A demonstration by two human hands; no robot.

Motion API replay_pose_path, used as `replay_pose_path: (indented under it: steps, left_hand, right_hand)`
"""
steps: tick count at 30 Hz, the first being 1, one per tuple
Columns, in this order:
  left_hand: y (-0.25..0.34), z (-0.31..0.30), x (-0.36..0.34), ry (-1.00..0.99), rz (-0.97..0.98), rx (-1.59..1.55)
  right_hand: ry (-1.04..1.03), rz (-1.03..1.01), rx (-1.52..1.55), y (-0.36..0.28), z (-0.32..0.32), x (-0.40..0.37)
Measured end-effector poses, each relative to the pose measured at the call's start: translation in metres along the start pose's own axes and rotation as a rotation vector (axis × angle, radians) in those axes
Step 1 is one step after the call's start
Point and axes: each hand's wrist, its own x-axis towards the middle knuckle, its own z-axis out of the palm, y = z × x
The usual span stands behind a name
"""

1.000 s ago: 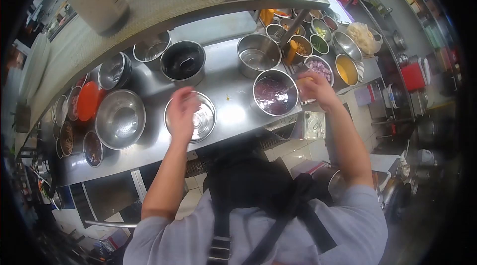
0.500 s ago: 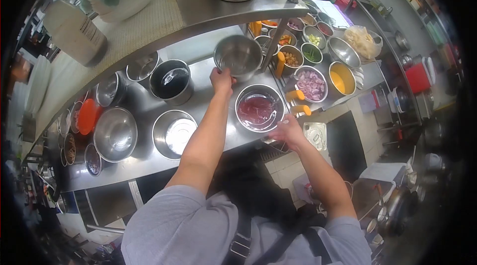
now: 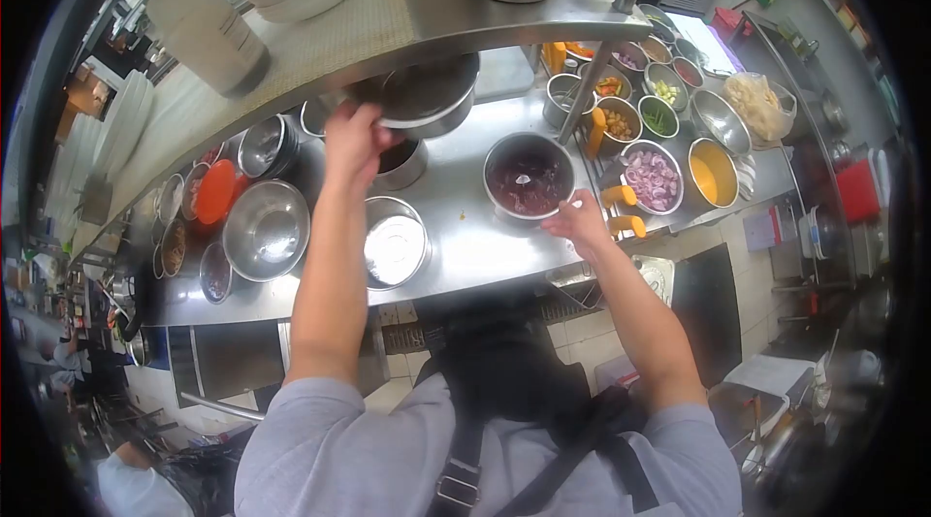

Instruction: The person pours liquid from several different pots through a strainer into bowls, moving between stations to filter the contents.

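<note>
My left hand (image 3: pixel 357 141) grips the rim of a steel bowl (image 3: pixel 436 119), raised and tilted below the shelf edge, over part of a dark-filled pot (image 3: pixel 402 168). With fingers bent at its right rim, my right hand (image 3: pixel 579 222) holds a steel pot (image 3: pixel 529 176) of dark red contents on the counter. An empty-looking steel pot (image 3: pixel 395 242) stands to the left, beside a wide steel bowl (image 3: pixel 267 231). Sliced purple onion (image 3: pixel 651 179) fills a bowl to the right of my right hand.
An overhead shelf (image 3: pixel 524 17) crosses the counter, its post (image 3: pixel 587 80) coming down at the right. Bowls of cut vegetables and a pot of yellow liquid (image 3: pixel 714 173) stand at the right. An orange bowl (image 3: pixel 215 191) sits at the left. Other people are partly visible at lower left and top.
My left hand has carried the steel bowl leftward, from behind the dark red pot to over the dark-filled pot. My right hand stays at the red pot's rim. The view has shifted.
</note>
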Motion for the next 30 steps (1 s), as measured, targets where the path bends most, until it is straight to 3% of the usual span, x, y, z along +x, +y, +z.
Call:
replay_pose_path:
  steps: [4,8,12,15,19,21,25,27,29,30]
  left_hand:
    - [0.027,-0.049,-0.097,0.065,-0.028,0.109]
    - [0.01,-0.082,-0.171,0.089,-0.166,0.092]
    - [-0.029,-0.088,-0.214,-0.072,-0.413,0.036]
    - [-0.071,-0.075,-0.213,-0.19,-0.516,0.043]
    - [-0.128,-0.04,-0.192,-0.252,-0.465,0.092]
    - [-0.154,-0.026,-0.172,-0.282,-0.436,0.216]
    - [-0.189,-0.011,-0.151,-0.275,-0.482,0.035]
    - [-0.18,-0.019,-0.148,-0.273,-0.541,-0.044]
    - [-0.125,-0.039,-0.144,-0.541,-0.822,0.107]
    - [-0.104,-0.056,-0.138,-0.684,-0.748,0.18]
  right_hand:
    - [-0.028,-0.043,0.03,-0.003,0.023,0.041]
    - [-0.047,-0.08,0.055,-0.01,0.045,0.08]
    - [-0.006,-0.103,0.051,-0.021,0.07,0.101]
    - [-0.012,-0.095,0.063,-0.024,0.084,0.118]
    - [-0.084,-0.116,0.065,-0.026,0.083,0.127]
    - [-0.113,-0.076,-0.052,-0.039,0.077,0.108]
    - [-0.037,-0.151,-0.268,-0.056,0.052,0.047]
    - [0.004,-0.156,-0.338,-0.049,0.025,0.017]
    - [0.043,-0.126,-0.389,-0.04,-0.001,-0.022]
    - [0.038,-0.103,-0.369,-0.034,-0.014,-0.045]
